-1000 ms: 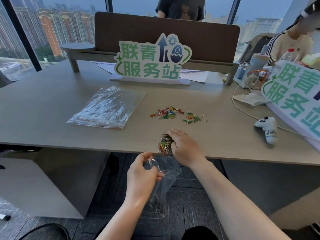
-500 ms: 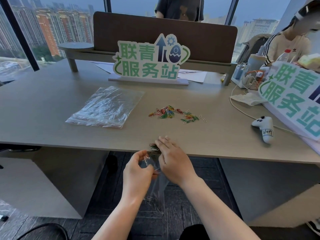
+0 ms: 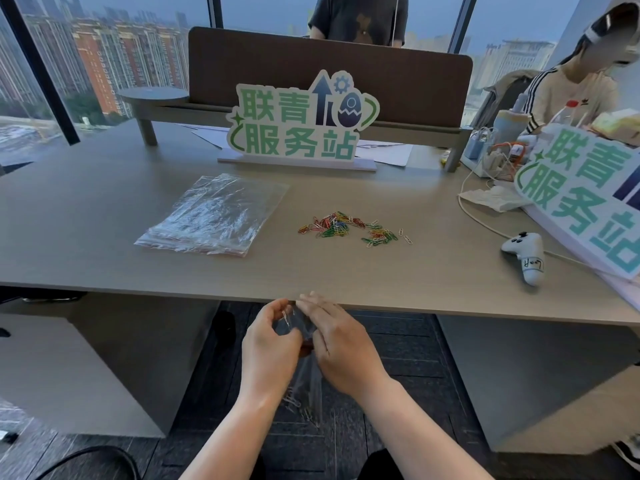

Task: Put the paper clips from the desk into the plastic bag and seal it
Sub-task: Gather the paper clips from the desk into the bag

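Just below the near edge of the bench [image 3: 104,216], both hands hold a small clear plastic bag [image 3: 313,382] that hangs down between them. The left hand [image 3: 268,351] is curled, thumb and fingers pinched on the bag's left rim. The right hand [image 3: 341,351] is also partly closed at the right side of the mouth, fingers extended toward the bench edge; whether it grips the rim or is pushing clips in I cannot tell, the film being blurred there.

Done so far: some paper clips sit in the bag's lower part [image 3: 301,407], pale and thin through the film. One or two appear caught at the mouth near the left fingertips.

Left to do: a scatter of coloured paper clips [image 3: 349,228] lies on the bench, well apart from the hands, toward the middle. A few silver ones lie at its right end. The bag's mouth looks open, so sealing is not yet done.

Judgement: roughly part way; at least one more sweep of the scatter is needed, then the zip closure.

Also on the bench: a stack of spare clear bags [image 3: 214,216] left of the clips, a green sign [image 3: 298,129] behind, a white controller [image 3: 526,254] to the right.
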The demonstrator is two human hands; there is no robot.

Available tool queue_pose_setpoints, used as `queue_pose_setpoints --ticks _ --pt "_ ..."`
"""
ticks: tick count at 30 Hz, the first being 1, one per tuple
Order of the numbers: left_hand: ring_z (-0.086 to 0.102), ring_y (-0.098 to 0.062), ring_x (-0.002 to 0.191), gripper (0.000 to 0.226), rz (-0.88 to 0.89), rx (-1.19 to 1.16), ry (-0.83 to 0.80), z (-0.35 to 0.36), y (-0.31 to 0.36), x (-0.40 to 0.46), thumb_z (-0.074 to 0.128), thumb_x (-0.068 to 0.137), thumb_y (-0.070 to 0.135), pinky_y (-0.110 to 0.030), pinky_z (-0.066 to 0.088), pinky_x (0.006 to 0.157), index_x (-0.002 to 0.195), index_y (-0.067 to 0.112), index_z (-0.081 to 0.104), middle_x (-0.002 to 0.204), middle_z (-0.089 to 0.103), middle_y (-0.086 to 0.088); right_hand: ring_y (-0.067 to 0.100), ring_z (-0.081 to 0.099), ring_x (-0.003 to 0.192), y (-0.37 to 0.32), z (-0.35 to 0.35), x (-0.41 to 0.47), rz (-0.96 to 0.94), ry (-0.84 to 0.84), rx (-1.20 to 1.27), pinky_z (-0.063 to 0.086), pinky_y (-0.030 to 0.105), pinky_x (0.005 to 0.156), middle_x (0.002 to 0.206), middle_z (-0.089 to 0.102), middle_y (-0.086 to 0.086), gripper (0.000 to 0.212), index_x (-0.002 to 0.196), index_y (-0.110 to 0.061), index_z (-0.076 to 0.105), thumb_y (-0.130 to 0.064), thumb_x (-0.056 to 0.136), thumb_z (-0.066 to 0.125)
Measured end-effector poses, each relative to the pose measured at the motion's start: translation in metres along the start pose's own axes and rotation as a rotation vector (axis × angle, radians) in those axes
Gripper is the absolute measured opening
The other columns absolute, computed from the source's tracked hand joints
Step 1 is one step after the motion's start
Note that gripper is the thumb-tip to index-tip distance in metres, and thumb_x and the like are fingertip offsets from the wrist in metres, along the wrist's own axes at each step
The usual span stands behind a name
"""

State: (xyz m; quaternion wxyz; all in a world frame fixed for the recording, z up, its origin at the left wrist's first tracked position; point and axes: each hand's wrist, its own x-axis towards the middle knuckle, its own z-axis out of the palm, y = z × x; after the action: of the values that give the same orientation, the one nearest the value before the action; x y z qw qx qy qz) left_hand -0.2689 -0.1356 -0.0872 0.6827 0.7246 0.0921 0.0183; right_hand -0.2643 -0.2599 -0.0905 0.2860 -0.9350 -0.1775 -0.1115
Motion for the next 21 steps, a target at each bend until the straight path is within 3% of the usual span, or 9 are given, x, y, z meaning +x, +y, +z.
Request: queue_pose_setpoints --ticks 4,8,12,17,21 --pt "0.077 -0.016 0.081 0.049 -0.006 0.032 0.000 -0.001 0.001 -0.002 0.059 0.088 -0.005 -0.038 0.065 0.074 0.130 0.021 0.060 0.110 0.064 0.012 0.007 0.033 0.139 0.001 -0.005 0.003 0.056 0.059 0.113 0.025 0.022 0.114 0.146 0.045 -0.002 0.056 0.141 -0.015 0.045 -0.004 0.087 0.032" --pt "0.077 -0.016 0.065 0.047 -0.013 0.044 0.002 -0.001 0.002 -0.003 0.058 0.090 -0.006 -0.036 0.064 0.072 0.129 0.022 0.059 0.120 0.062 0.004 0.010 0.042 0.132 0.007 -0.015 0.011 0.131 0.134 0.197 0.034 0.028 0.111 0.141 0.052 0.002 0.052 0.139 -0.013 0.047 -0.001 0.089 0.036" --pt "0.077 -0.019 0.062 0.046 -0.029 0.056 -0.017 0.000 0.002 -0.003 0.058 0.091 -0.006 -0.037 0.064 0.073 0.127 0.024 0.060 0.126 0.061 0.001 0.013 0.038 0.135 0.029 -0.038 0.032 0.246 0.162 0.106 0.029 0.027 0.111 0.146 0.046 0.002 0.052 0.142 -0.013 0.042 -0.003 0.091 0.040" --pt "0.077 -0.024 0.065 0.046 -0.077 0.068 -0.065 0.004 0.003 0.002 0.056 0.092 -0.008 -0.037 0.064 0.072 0.124 0.025 0.060 0.126 0.059 0.001 0.023 0.016 0.146 0.089 -0.065 0.076 0.468 0.001 -0.111 0.017 0.040 0.118 0.158 0.023 0.002 0.060 0.151 -0.019 0.023 -0.021 0.093 0.038" --pt "0.078 -0.026 0.066 0.045 -0.101 0.071 -0.084 0.007 0.000 0.006 0.055 0.092 -0.009 -0.038 0.065 0.073 0.122 0.023 0.060 0.124 0.058 0.004 0.034 0.007 0.147 0.133 -0.071 0.100 0.568 -0.063 -0.225 0.009 0.043 0.119 0.161 0.011 0.009 0.060 0.151 -0.021 0.018 -0.040 0.096 0.033"
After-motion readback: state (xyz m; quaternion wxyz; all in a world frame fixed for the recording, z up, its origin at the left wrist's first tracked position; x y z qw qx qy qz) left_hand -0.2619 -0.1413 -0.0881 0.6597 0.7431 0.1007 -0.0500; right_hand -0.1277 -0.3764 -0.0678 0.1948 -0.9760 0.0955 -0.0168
